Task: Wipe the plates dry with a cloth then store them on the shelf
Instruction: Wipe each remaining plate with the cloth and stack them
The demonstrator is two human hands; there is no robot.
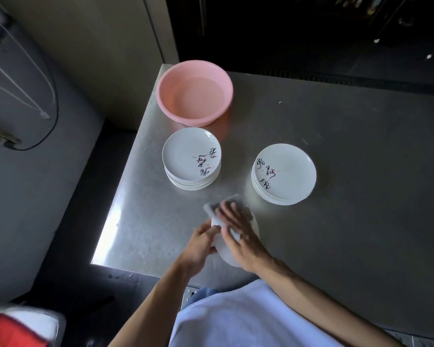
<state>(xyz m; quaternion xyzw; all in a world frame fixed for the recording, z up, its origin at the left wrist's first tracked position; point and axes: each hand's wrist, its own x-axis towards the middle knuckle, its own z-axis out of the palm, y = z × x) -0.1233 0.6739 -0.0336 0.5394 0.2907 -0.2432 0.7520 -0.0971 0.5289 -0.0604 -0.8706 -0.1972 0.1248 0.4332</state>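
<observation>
Two stacks of white plates sit on the steel desk (361, 146). The first stack (191, 159) is just beside the pink basin (194, 63), on the basin's near side. The second stack (285, 174) is well apart from the basin, off to its right and nearer the person. Both top plates carry black brush lettering. A single plate (224, 255) is held tilted above the desk, nearer the person than the basin and both stacks. The left hand (201, 244) grips that plate's left edge with curled fingers. The right hand (241, 236) lies flat, fingers spread, pressing a grey-white cloth (207, 208) onto the plate's face. The cloth bunches out past the fingertips toward the basin. The hands are blurred.
</observation>
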